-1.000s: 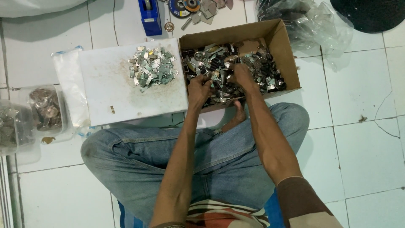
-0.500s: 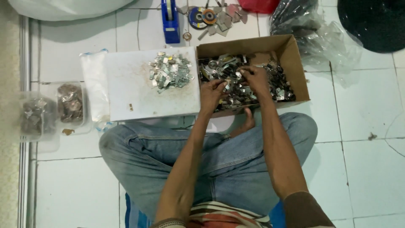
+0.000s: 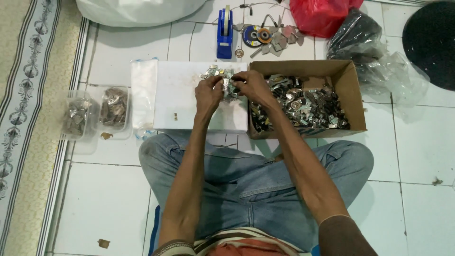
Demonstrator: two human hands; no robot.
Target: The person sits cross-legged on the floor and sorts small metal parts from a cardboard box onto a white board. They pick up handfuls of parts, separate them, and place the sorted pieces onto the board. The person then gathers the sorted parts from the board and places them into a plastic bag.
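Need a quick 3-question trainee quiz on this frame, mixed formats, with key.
1. True or false: both hands, left hand and right hand, are over the cardboard box.
2. Which thing stands just beyond the white board? A) blue tape dispenser B) kettle C) broom
3. Fill in: the two clear tubs sit on the person's ___ side.

Key: 1 false, they meet at the small pile of metal parts on the board; 2 A; 3 left.

Silvery metal pieces (image 3: pixel 303 102) glint in a brown cardboard box (image 3: pixel 353 95) beside a white board (image 3: pixel 180 102). Blue tape dispenser (image 3: pixel 224 35), red bag (image 3: pixel 320 16), blue jeans (image 3: pixel 246 180), white floor tiles (image 3: pixel 426 151), beige patterned rug (image 3: pixel 28 95).
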